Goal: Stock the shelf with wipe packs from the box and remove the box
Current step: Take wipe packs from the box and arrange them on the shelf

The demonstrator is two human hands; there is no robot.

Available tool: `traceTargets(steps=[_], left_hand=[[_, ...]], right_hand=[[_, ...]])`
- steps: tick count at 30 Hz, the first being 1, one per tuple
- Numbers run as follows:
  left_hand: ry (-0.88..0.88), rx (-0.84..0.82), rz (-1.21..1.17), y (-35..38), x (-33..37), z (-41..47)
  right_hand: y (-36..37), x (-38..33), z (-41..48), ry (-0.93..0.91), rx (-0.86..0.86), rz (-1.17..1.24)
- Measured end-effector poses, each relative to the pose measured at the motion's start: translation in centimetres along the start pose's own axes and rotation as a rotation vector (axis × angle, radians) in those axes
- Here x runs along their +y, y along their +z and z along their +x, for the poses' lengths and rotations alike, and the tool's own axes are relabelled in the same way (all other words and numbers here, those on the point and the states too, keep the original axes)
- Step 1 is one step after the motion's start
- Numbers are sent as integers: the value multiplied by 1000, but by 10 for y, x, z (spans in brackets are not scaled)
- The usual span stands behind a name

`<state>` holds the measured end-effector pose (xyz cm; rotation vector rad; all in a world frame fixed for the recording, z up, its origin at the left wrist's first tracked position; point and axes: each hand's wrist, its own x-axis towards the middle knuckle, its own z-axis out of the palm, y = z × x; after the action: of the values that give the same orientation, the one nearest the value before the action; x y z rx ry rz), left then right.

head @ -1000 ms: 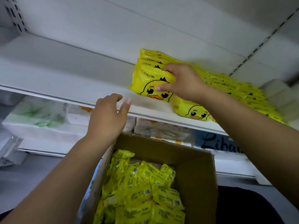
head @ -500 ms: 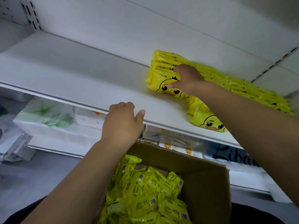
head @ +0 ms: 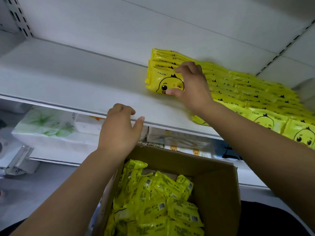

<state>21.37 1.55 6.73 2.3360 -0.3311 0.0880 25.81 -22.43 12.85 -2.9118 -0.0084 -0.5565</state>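
- Head view, the step: the right hand (head: 191, 87) grips the front pack (head: 157, 80) of the leftmost row of wipe packs (head: 163, 60) on the shelf (head: 81, 89); its thumb sits low on the duck face and its fingers hook over the top edge; the job looks like seating that pack flush against its row.
- To do it well, in my judgement: press the pack back until it leans on the ones behind; square its left edge with theirs; ease the grip off slowly, since a soft pouch let go while tilted may slump towards the lip.
- The left hand (head: 119, 130) holds the shelf's near lip, fingers curled on top and thumb along the edge; it carries no pack; the two hands are well apart.
- The box (head: 219, 189) sits near and low, open, its far wall just under the lip; many loose packs (head: 158, 201) lie in it, so stocking is far from done and the box cannot go yet.
- Edges: the right-hand rows (head: 265, 120) reach almost to the near lip; the back panel (head: 153, 23) stands just behind the leftmost row.
- Open room: bare shelf runs left from the front pack to the slotted upright (head: 20, 19); new rows could go there; packs lifted from the box should clear the lip first.
- Tissue packs (head: 46, 126) fill the lower shelf at left.
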Motion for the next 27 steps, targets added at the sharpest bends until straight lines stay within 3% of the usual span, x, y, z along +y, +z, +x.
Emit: traceTargets(steps=[4, 7, 12, 16, 18, 21, 24, 27], left_hand=[[-62, -49, 81, 0, -4, -23], [-230, -222, 286, 6, -2, -49], [-372, -568, 376, 15, -16, -79], [-474, -697, 360, 17, -31, -94], [-493, -682, 327, 21, -39, -104], [-341, -568, 367, 27, -51, -113], [-185, -437, 370, 28, -62, -120], [-133, -373, 357, 29, -72, -125]], right_hand=[[-2, -15, -77, -80, 117, 178], [13, -29, -151, -68, 95, 278], [56, -26, -248, 55, -181, 350], [87, -13, -281, 296, -514, 433], [101, -10, -298, 465, -634, 465], [127, -16, -322, 707, -728, 558], [156, -40, -325, 975, -651, 773], [178, -69, -312, 1127, -594, 811]])
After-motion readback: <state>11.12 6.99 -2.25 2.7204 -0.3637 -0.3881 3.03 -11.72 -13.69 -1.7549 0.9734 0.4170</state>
